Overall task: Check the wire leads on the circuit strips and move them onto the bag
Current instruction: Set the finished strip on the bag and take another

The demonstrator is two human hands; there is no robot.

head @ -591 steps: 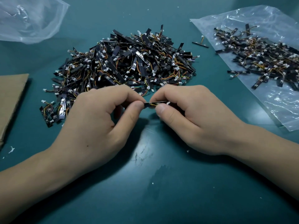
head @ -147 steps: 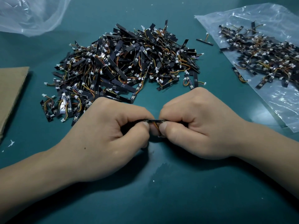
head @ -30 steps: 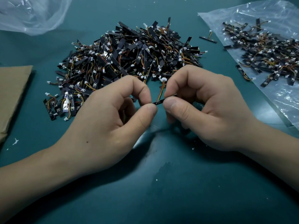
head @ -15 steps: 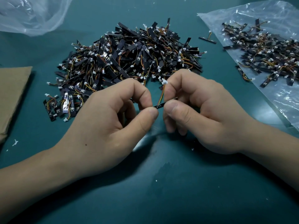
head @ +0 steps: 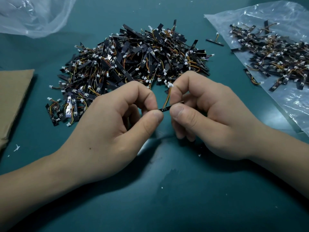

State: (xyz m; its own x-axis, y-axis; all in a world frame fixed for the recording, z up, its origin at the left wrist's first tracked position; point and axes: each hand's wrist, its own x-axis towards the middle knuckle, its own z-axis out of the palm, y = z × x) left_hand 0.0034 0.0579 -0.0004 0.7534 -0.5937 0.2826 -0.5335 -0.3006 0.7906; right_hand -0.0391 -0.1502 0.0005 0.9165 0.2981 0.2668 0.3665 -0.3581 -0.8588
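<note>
While you pinch the circuit strip (head: 164,109) at the centre of the frame, you are in the checking step: your left hand (head: 107,131) grips its left end between thumb and forefinger, and your right hand (head: 215,118) grips the rest, with only a short dark stretch showing between the thumbs. The wire lead (head: 167,97), orange and yellow strands, rises from the strip to its white connector (head: 170,84), which rests against your right forefinger. Both hands are closed narrow on this one piece, held just above the bench (head: 167,198).

Judging from this, the next move is yours to make once the solder joints look sound: release the left pinch and carry the strip to the clear bag (head: 284,101) at the upper right, where the checked strips (head: 275,57) lie. One stray strip (head: 214,42) sits just off the bag's edge, so aim well onto the plastic.

Above your hands, the unchecked pile (head: 133,64) remains large. A second plastic bag (head: 33,15) sits at the upper left, and cardboard (head: 13,101) at the left edge.

No brand, label or writing can be read; the markings on the strips are too small to make out.
</note>
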